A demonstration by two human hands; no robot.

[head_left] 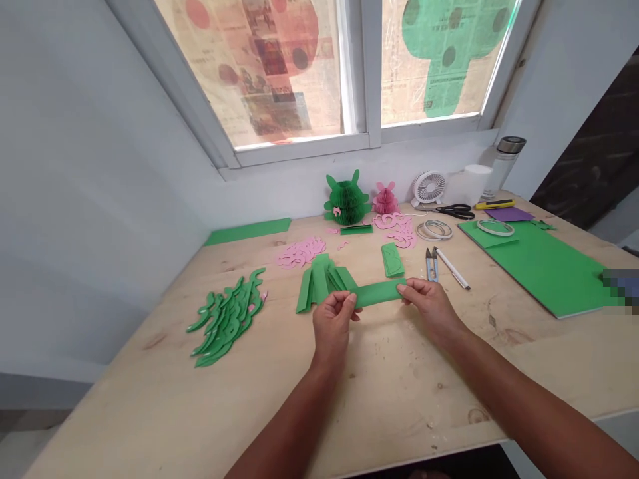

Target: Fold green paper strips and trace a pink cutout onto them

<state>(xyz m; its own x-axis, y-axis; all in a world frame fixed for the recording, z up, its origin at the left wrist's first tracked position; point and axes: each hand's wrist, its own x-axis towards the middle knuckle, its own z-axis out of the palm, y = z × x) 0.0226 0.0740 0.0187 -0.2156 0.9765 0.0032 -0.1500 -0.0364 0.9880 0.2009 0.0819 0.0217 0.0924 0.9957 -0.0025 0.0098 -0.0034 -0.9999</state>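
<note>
My left hand [333,319] and my right hand [430,303] each pinch one end of a folded green paper strip [380,292], held flat just above the wooden table [150,399]. Behind the left hand lies a fanned pile of similar folded green strips [319,279]. A smaller stack of green strips [392,259] lies just beyond the held strip. Small thread snips [431,264] and a white pen [452,269] lie close to my right hand.
Green curved cutouts [227,318] lie at the left, pink cutouts [301,253] further back. Green [347,199] and pink [386,199] honeycomb paper figures, a small fan [429,188], scissors [454,211], tape rolls [435,229] and large green sheets [544,266] sit near the window wall.
</note>
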